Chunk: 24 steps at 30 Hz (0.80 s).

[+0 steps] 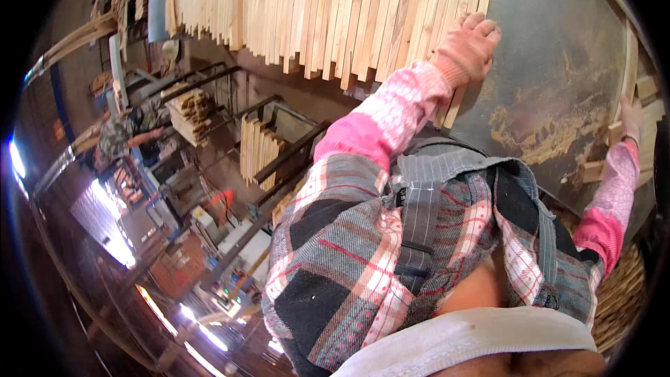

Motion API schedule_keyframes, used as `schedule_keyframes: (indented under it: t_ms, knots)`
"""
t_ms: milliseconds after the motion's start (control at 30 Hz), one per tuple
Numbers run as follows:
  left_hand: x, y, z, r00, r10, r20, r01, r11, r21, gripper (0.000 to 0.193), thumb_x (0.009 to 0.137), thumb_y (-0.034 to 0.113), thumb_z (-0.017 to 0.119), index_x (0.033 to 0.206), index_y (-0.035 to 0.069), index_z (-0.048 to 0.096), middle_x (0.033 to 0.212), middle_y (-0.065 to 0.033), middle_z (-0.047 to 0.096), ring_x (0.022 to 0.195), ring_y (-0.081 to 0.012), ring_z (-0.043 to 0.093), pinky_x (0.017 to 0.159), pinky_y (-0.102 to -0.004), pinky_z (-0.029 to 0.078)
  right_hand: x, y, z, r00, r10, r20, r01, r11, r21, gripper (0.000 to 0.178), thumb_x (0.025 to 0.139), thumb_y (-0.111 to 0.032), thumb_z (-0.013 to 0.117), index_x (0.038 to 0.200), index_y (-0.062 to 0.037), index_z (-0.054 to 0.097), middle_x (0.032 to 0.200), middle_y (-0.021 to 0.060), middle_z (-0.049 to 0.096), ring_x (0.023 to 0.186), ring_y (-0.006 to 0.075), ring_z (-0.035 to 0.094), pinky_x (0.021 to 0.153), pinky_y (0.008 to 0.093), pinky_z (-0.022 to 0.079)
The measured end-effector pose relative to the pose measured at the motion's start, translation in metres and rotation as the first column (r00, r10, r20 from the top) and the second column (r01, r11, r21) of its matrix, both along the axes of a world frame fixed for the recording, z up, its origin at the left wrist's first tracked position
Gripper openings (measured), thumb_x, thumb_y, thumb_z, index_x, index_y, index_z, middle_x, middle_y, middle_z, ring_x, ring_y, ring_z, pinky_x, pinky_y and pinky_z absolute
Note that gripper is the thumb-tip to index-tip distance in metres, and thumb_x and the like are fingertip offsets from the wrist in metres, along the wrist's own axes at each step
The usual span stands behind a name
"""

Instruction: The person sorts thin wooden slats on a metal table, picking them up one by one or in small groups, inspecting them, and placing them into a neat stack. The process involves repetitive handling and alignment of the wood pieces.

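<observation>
Many pale wooden slats (342, 14) lie side by side in a long row across the top. At the right end of that row, my left hand (471, 45) is closed, fingers curled over the outermost slat. My right hand (631, 120) is at the far right, closed around the lower end of a long thin wooden strip (630, 63); its fingers are partly hidden. Both arms wear pink patterned sleeves. Short wooden pieces (594, 171) lie beside and below the right hand.
A dark metal tabletop (558, 49) with sawdust patches (541, 129) stretches between my hands. Left of me are metal frames (293, 150), stacked wood (190, 113), machinery (234, 237) and another person (132, 132) in camouflage clothing. A bundle of thin sticks (624, 300) is at lower right.
</observation>
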<state>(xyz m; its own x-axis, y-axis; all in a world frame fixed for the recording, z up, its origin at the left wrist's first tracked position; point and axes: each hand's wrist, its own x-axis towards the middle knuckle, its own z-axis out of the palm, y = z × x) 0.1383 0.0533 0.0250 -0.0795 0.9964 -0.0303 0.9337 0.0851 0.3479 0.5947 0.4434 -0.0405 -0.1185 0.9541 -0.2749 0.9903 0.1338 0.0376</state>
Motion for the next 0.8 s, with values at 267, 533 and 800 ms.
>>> schedule_keyframes:
  t_ms: [267,533,800]
  knots:
    - [0.011,-0.178,0.018,0.721,0.666,0.192,-0.693,0.685,0.224,0.034,0.086,0.013,0.073,0.118,0.002,0.07,0.117,-0.0175,0.07,0.113,-0.0351,0.066,0.099,-0.043,0.053,-0.014,0.054,-0.034,0.98,0.158,0.118,-0.124,0.959,-0.254,0.071,0.085,-0.053,0.072,0.12,0.0086,0.068,0.119,0.0305,0.07,0.118,0.0401,0.067,0.097,0.0464,0.05]
    - [-0.053,-0.264,-0.045,0.062,0.998,0.013,-0.978,0.063,-0.199,0.044,0.085,0.039,0.076,0.114,0.006,0.071,0.116,-0.0234,0.069,0.112,-0.0424,0.064,0.098,-0.0469,0.051,-0.101,-0.01,0.007,0.961,-0.016,-0.278,-0.091,0.924,-0.37,0.06,0.082,-0.045,0.072,0.108,0.0083,0.073,0.099,0.0233,0.074,0.095,0.0339,0.071,0.083,0.0434,0.052]
    - [-0.058,-0.275,0.038,0.316,0.936,0.155,-0.948,0.308,0.077,0.028,0.089,0.03,0.079,0.098,0.004,0.076,0.09,-0.0095,0.074,0.079,-0.02,0.067,0.075,-0.0345,0.053,-0.248,-0.237,0.022,0.586,-0.37,-0.721,-0.142,0.829,-0.54,0.047,0.089,-0.033,0.077,0.12,0.0012,0.067,0.095,0.0065,0.071,0.081,0.0133,0.066,0.069,0.03,0.054]
